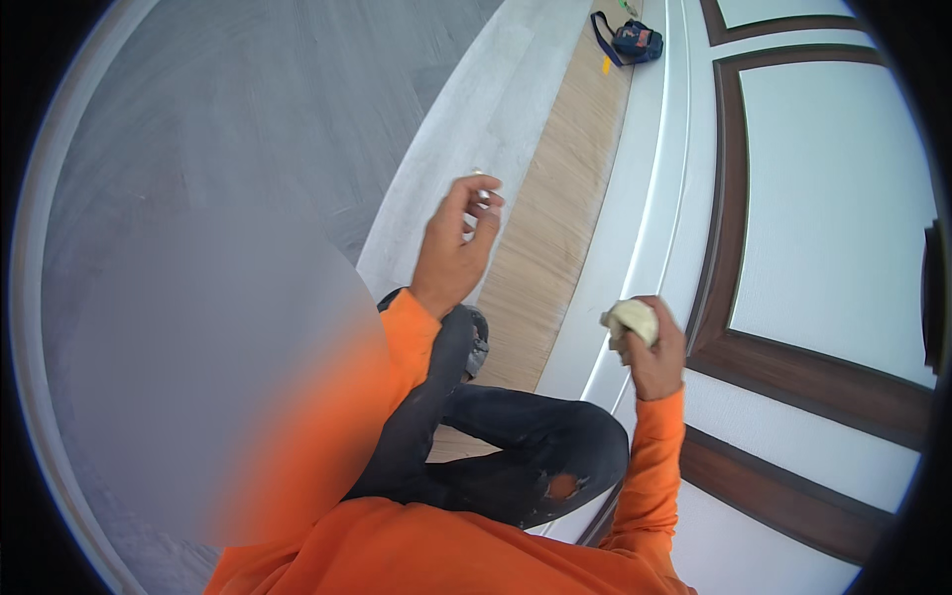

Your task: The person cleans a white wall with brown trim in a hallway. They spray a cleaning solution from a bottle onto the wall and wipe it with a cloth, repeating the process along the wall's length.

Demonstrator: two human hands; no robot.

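My left hand [460,242] is raised over the pale plank strip, its fingers curled around a small slim object [483,195]. A whitish, shiny bit of it shows between the fingers, too small and blurred to name. On the right, my right hand [658,355] grips a crumpled pale-yellow cloth or sponge [637,321], a little blurred. It is held near the white baseboard moulding [645,256], and I cannot tell whether the two touch. Both arms are in orange sleeves.
Wood-look planks [569,201] run along the white moulding. A white door or wall panel with brown trim [732,201] rises at right. At the far end lies a dark strapped pouch [638,41] beside a yellow piece [606,66]. My bent knee [595,439] is close to the moulding.
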